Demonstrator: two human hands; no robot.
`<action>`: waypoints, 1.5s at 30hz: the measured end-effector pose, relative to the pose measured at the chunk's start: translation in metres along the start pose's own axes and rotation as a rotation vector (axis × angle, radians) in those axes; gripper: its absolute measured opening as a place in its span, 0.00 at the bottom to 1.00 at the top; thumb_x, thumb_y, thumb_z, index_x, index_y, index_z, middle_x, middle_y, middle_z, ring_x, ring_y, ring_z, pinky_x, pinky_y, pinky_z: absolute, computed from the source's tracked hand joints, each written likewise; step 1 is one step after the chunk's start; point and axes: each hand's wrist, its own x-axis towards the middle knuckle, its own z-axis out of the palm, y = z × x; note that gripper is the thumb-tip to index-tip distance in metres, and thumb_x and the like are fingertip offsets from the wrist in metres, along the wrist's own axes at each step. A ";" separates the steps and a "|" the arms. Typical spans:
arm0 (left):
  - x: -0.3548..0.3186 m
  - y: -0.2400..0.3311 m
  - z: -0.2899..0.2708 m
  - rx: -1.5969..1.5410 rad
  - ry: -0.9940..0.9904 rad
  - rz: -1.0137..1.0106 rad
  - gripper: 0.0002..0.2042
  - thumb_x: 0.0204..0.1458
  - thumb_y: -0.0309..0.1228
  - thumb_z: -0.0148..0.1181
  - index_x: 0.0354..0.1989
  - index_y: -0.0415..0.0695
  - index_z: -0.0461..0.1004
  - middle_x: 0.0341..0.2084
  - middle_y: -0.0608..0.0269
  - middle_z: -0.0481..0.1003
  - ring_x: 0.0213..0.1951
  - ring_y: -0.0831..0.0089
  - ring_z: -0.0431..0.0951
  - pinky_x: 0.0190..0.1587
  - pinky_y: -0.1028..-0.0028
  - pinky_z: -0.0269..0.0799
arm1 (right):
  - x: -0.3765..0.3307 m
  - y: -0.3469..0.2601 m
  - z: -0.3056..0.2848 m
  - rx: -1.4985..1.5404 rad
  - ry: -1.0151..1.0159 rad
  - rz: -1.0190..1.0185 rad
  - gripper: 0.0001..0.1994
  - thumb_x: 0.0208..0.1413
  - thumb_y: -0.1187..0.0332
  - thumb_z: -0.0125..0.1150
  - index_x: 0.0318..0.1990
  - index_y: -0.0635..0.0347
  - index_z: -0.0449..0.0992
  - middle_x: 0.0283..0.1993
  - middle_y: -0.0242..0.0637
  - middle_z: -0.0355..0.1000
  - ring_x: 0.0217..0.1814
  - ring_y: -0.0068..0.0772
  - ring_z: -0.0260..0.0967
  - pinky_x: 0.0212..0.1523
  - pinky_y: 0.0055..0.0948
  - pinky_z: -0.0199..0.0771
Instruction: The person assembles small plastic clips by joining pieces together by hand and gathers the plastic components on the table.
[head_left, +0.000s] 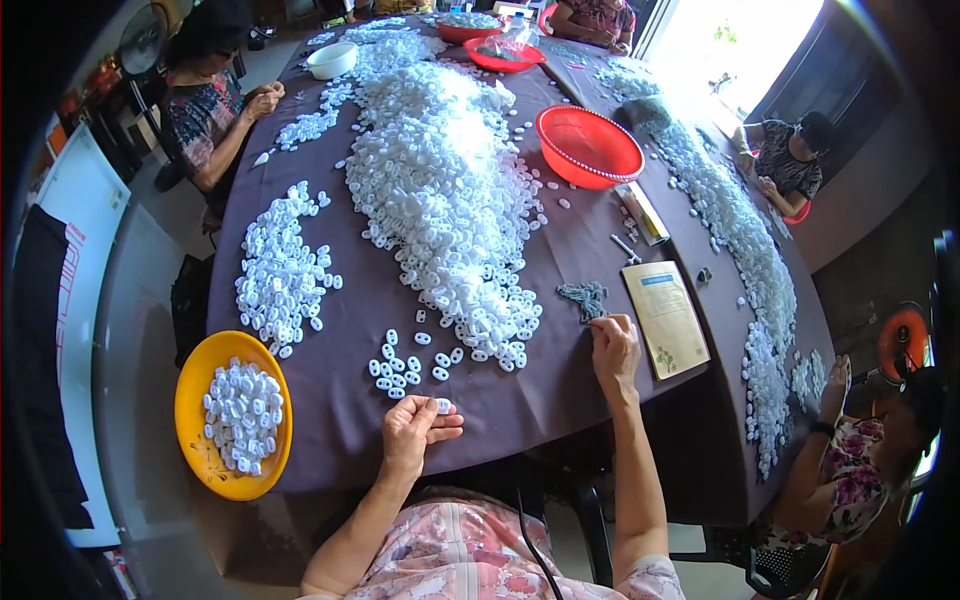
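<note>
My left hand (415, 430) rests near the table's front edge and pinches a small white plastic part (442, 405) between thumb and fingers. My right hand (614, 345) reaches forward on the dark purple tablecloth (560, 260), fingertips touching a small heap of grey metal bits (585, 297). Just ahead of my left hand lies a little cluster of white parts (400, 368). A long, large heap of the same white parts (445, 190) runs up the middle of the table.
A yellow bowl (200, 455) with white parts sits at front left. A red basin (588, 145) stands mid-right, a tan booklet (665, 318) beside my right hand. Another pile (280, 270) lies left, another band (740, 240) right. Other people sit around the table.
</note>
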 end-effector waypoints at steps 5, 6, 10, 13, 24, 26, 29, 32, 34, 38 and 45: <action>0.002 -0.002 -0.003 0.016 -0.009 0.008 0.08 0.59 0.29 0.49 0.34 0.36 0.69 0.31 0.51 0.76 0.31 0.64 0.80 0.32 0.69 0.80 | -0.002 -0.017 -0.002 0.154 -0.085 -0.125 0.03 0.46 0.75 0.60 0.30 0.57 0.75 0.34 0.35 0.70 0.38 0.41 0.68 0.38 0.35 0.69; 0.002 -0.002 -0.003 0.023 -0.013 0.008 0.08 0.59 0.29 0.49 0.34 0.36 0.69 0.31 0.51 0.76 0.31 0.64 0.80 0.32 0.69 0.80 | -0.002 -0.018 -0.005 0.147 -0.098 -0.130 0.04 0.46 0.76 0.60 0.30 0.59 0.76 0.34 0.36 0.71 0.37 0.41 0.68 0.37 0.33 0.69; 0.002 -0.002 -0.004 0.013 -0.015 0.015 0.08 0.59 0.29 0.49 0.34 0.35 0.69 0.30 0.51 0.76 0.30 0.64 0.80 0.32 0.69 0.80 | 0.002 -0.006 -0.010 0.318 -0.164 -0.006 0.05 0.45 0.78 0.60 0.32 0.62 0.76 0.33 0.39 0.71 0.33 0.42 0.71 0.34 0.32 0.70; 0.002 -0.002 -0.003 0.010 -0.026 0.013 0.08 0.59 0.29 0.49 0.34 0.35 0.69 0.31 0.51 0.76 0.30 0.64 0.80 0.32 0.69 0.80 | 0.002 -0.004 -0.016 0.274 -0.147 0.025 0.04 0.46 0.78 0.60 0.32 0.62 0.76 0.31 0.40 0.71 0.32 0.41 0.71 0.32 0.32 0.70; -0.002 -0.003 -0.006 -0.011 0.012 -0.004 0.08 0.58 0.28 0.50 0.35 0.34 0.70 0.32 0.50 0.76 0.31 0.63 0.80 0.33 0.67 0.80 | 0.020 -0.026 0.015 -0.153 -0.131 -0.095 0.05 0.49 0.66 0.59 0.28 0.56 0.77 0.30 0.39 0.71 0.35 0.42 0.70 0.35 0.40 0.70; -0.001 -0.004 -0.007 -0.046 0.022 -0.018 0.08 0.58 0.27 0.50 0.35 0.34 0.70 0.32 0.49 0.76 0.32 0.62 0.80 0.34 0.67 0.80 | 0.023 -0.028 0.017 -0.234 -0.161 -0.075 0.06 0.50 0.67 0.57 0.27 0.57 0.77 0.31 0.40 0.72 0.36 0.43 0.70 0.36 0.40 0.70; -0.002 0.002 -0.002 -0.068 0.009 -0.032 0.08 0.58 0.27 0.49 0.35 0.34 0.71 0.33 0.50 0.76 0.32 0.62 0.80 0.35 0.67 0.80 | 0.031 -0.030 0.011 -0.278 -0.225 -0.053 0.06 0.50 0.68 0.56 0.27 0.59 0.76 0.31 0.41 0.72 0.36 0.44 0.70 0.37 0.42 0.70; -0.002 0.002 -0.003 -0.080 0.006 -0.016 0.09 0.58 0.28 0.49 0.34 0.34 0.71 0.32 0.50 0.76 0.32 0.62 0.80 0.36 0.68 0.80 | 0.030 -0.020 0.019 -0.254 -0.221 -0.114 0.04 0.50 0.70 0.55 0.27 0.59 0.70 0.29 0.40 0.69 0.34 0.45 0.69 0.35 0.42 0.68; -0.001 0.002 -0.004 -0.085 0.005 -0.008 0.09 0.58 0.29 0.49 0.34 0.34 0.71 0.32 0.50 0.76 0.32 0.62 0.80 0.36 0.68 0.80 | 0.026 -0.032 0.019 -0.194 -0.208 -0.128 0.04 0.50 0.71 0.54 0.27 0.60 0.69 0.29 0.41 0.69 0.34 0.45 0.68 0.34 0.42 0.67; -0.003 0.001 -0.006 -0.084 0.009 -0.004 0.10 0.59 0.30 0.49 0.34 0.34 0.71 0.33 0.50 0.76 0.32 0.63 0.80 0.36 0.67 0.80 | 0.006 -0.071 0.007 0.104 -0.164 -0.132 0.03 0.50 0.75 0.52 0.27 0.62 0.66 0.25 0.41 0.65 0.26 0.43 0.65 0.27 0.39 0.64; -0.003 0.001 -0.006 -0.085 -0.006 -0.011 0.10 0.59 0.31 0.49 0.35 0.35 0.70 0.34 0.50 0.76 0.33 0.63 0.80 0.36 0.67 0.80 | -0.039 -0.105 0.011 0.432 -0.144 -0.014 0.02 0.52 0.78 0.52 0.32 0.62 0.67 0.25 0.41 0.65 0.24 0.37 0.64 0.26 0.31 0.65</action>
